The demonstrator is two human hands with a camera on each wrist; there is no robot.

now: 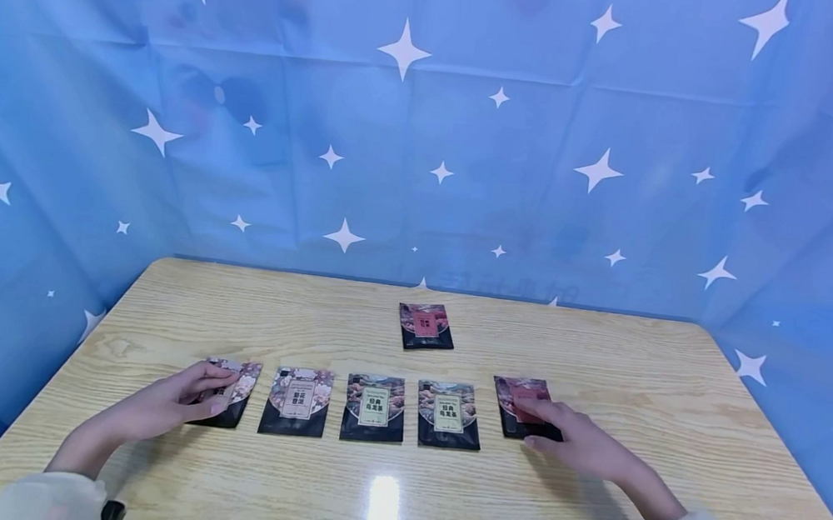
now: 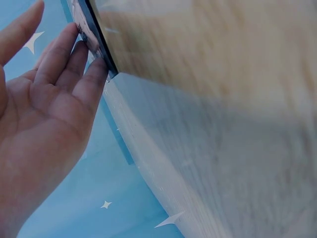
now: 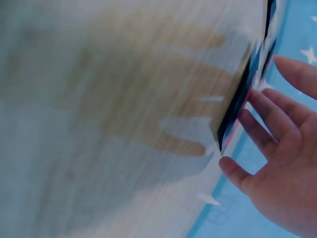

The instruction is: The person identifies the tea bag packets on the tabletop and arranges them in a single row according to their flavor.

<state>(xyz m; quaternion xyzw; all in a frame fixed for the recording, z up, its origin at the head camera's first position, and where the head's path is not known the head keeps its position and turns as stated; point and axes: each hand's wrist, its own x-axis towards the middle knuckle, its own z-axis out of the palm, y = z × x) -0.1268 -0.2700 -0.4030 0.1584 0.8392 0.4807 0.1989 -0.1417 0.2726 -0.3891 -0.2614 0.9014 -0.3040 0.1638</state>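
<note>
My left hand (image 1: pixel 165 403) rests its fingertips on a floral tea sachet (image 1: pixel 249 378) at the left end of a row on the table. In the left wrist view, its nearly straight fingers (image 2: pixel 59 59) touch the face of that sachet. At the row's right end, my right hand (image 1: pixel 583 445) lies over a red and black tea sachet (image 1: pixel 507 394), partly covering it. The right wrist view has the fingers (image 3: pixel 260 121) extended against this sachet, which stands out slightly tilted from the tabletop.
Between the hands lie a pink floral sachet (image 1: pixel 295 403) and two green-labelled oolong sachets (image 1: pixel 372 427) (image 1: pixel 448 436). Another red sachet (image 1: pixel 426 336) sits farther back, above the row. The wooden table (image 1: pixel 289 490) ends at a blue star-patterned cloth (image 1: pixel 466 214).
</note>
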